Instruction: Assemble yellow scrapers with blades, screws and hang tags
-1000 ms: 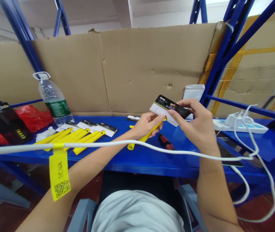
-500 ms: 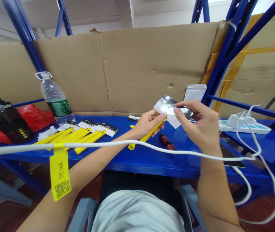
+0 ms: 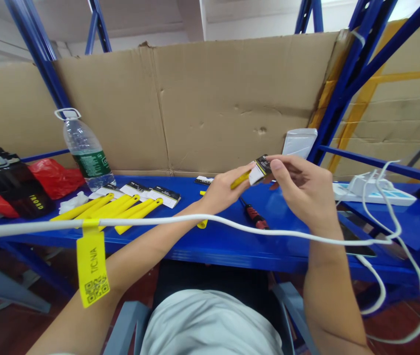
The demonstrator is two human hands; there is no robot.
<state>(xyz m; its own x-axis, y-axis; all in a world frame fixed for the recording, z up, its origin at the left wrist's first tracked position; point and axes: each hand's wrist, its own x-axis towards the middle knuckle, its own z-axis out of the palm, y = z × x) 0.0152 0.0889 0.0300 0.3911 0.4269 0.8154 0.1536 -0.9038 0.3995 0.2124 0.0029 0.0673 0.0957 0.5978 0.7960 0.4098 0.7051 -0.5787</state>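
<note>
Left hand (image 3: 225, 192) — grip wrapped around a yellow handle (image 3: 238, 180), just three o'clock of centre! The black-and-white card (image 3: 259, 171) sits at the handle's end, two o'clock from that hand; the right hand (image 3: 304, 192) is at the card's four o'clock (pinching it or not, I can't tell). Card looks light, bendable, probably slick — pinch its edges; handle seems stiff, hold it mid-shaft.

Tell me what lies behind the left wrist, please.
A yellow bit shows beyond the wrist, and a second bit on its near side. The wrist hides whether they join.
</note>
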